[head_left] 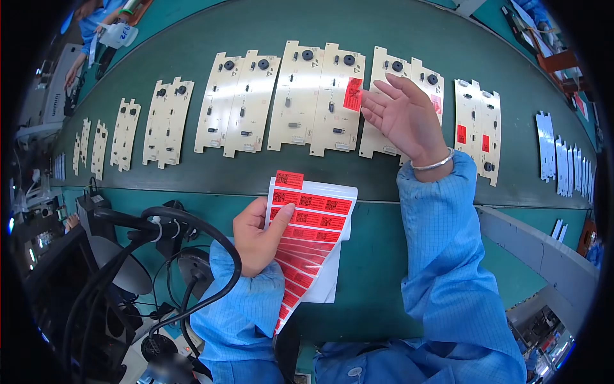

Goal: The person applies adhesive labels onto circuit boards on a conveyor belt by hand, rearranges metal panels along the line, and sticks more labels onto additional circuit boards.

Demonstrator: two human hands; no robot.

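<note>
My left hand (259, 233) grips a sheet of red QR-code labels (311, 217), thumb on top and fingers behind. One label (290, 180) sticks up past the sheet's top edge. White backing paper (326, 281) hangs below. My right hand (406, 118), palm turned up and fingers stretched to the left, is over the circuit boards. Its fingertips come right to the edge of a red label (352, 94) that lies over a pale circuit board (313, 96). Part of the neighbouring board (378, 128) is hidden under this hand, and a pinkish label (436, 104) shows beside it.
More pale boards (240, 102) stand in a row along the dark green belt (192, 176). A board at right (478, 121) bears two red labels. Black cables (192, 217) and a lamp-like fixture (112, 259) crowd the left. A metal rail (537, 240) runs at right.
</note>
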